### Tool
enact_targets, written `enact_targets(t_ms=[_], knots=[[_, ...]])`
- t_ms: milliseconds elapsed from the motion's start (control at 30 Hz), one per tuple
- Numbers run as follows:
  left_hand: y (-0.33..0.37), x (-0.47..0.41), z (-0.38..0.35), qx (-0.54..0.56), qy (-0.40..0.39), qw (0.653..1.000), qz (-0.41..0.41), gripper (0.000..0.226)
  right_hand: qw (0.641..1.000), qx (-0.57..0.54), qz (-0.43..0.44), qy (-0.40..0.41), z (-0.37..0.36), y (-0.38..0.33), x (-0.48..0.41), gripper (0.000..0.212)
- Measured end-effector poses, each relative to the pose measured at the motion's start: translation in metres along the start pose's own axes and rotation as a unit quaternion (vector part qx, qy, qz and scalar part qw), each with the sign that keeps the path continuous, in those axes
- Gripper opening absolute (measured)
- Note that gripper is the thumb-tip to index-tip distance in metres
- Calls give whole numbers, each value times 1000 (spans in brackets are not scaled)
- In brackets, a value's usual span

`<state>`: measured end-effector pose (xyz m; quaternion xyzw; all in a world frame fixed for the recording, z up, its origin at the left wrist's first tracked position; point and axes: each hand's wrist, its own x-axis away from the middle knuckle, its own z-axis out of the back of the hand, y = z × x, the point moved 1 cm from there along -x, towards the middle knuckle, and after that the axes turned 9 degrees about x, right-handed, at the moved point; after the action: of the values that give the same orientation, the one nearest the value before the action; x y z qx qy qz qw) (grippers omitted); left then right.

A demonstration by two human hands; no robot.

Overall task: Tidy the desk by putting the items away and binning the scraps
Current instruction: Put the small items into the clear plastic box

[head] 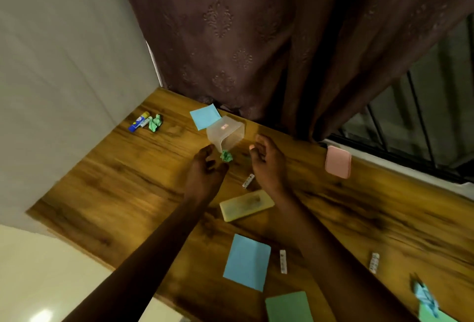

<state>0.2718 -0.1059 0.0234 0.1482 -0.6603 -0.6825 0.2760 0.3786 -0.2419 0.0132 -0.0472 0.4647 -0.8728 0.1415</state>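
Note:
A clear plastic container (226, 134) lies tipped on its side on the wooden desk (102, 183). A crumpled green paper scrap (226, 156) lies just in front of its mouth. My left hand (206, 170) hovers to the left of that scrap, fingers loosely curled and holding nothing. My right hand (266, 161) hovers to the scrap's right, fingers relaxed, empty too. Another green scrap (155, 123) lies beside a glue stick (138, 121) at the far left. A crumpled blue scrap (424, 296) lies at the lower right.
Blue sheets (205, 116) (247, 261), a green sheet (288, 306), a pink pad (338, 162) and a yellow flat case (246, 205) lie on the desk. Small white tubes (248, 181) (283, 261) (374, 262) are scattered. A brown curtain (243, 39) hangs behind; a wall is on the left.

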Motion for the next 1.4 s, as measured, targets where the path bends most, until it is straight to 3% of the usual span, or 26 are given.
enact_targets(t_ms=[133, 267, 367, 533, 700, 900, 1067, 1300, 1400], knots=[[-4, -33, 2, -2, -15, 999, 48, 77, 997, 79, -14, -7, -27, 4, -43, 48], [-5, -63, 2, 10, -47, 996, 73, 68, 989, 146, -14, -25, -51, 7, -72, 50], [-13, -82, 4, 1, -77, 994, 75, 60, 987, 151, -39, -36, -63, 10, -89, 53], [-31, -104, 8, -3, -107, 991, 82, 65, 981, 181, -36, -56, -76, 17, -94, 58], [-39, -117, 16, 14, -96, 994, 52, 85, 986, 160, -7, -41, -73, 9, -87, 55], [14, -85, 17, 9, -50, 998, -33, 54, 996, 82, 23, 18, -28, -24, -52, 48], [32, -44, 5, 2, -88, 991, -99, 37, 992, 69, 10, 102, 28, -28, 5, 36], [33, 27, -42, 31, -201, 975, -92, 29, 992, 33, -28, 115, 106, 9, 87, 30], [17, 43, -61, 7, -206, 977, -57, 22, 991, 43, -56, 110, 132, 30, 118, 32]])
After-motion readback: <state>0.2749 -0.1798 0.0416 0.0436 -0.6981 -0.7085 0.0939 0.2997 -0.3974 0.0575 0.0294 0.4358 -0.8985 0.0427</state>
